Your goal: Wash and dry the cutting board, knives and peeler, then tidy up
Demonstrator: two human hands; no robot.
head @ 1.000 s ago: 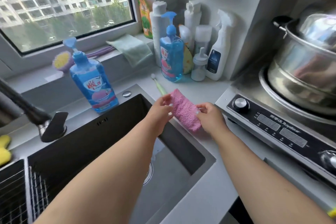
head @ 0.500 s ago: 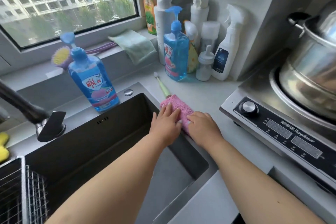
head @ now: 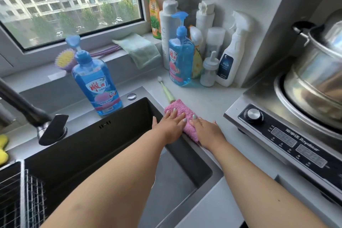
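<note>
both hands lie flat on a folded pink cloth [head: 182, 116] that sits on the surface right at the far right corner of the sink [head: 118, 140], along its right rim. the left hand [head: 169, 126] reaches across the sink opening, fingers straight and spread, fingertips pressing the left part of the cloth. the right hand [head: 207, 131] rests just beside it, fingers straight over the cloth's right and near part, so the two hands are side by side, nearly touching, neither one curled around anything. the cloth's near end hangs slightly over the sink rim.

a green toothbrush [head: 165, 90] lies on the surface with its handle end touching or tucked under the cloth's far edge. a blue pump bottle of dish soap [head: 96, 83] stands at the sink's far edge, and a second blue pump bottle [head: 180, 57] stands in the far corner of the surface among white bottles and a white spray bottle [head: 231, 59]. a pale green cloth [head: 140, 50] drapes over the window sill. the dark faucet [head: 37, 116] reaches over the sink from the left. at the right edge of the surface sits an induction cooker [head: 277, 135] with a steel pot [head: 318, 72] on it. a wire rack [head: 22, 196] sits at the sink's near left.

the cutting board, knives and peeler are not visible.
</note>
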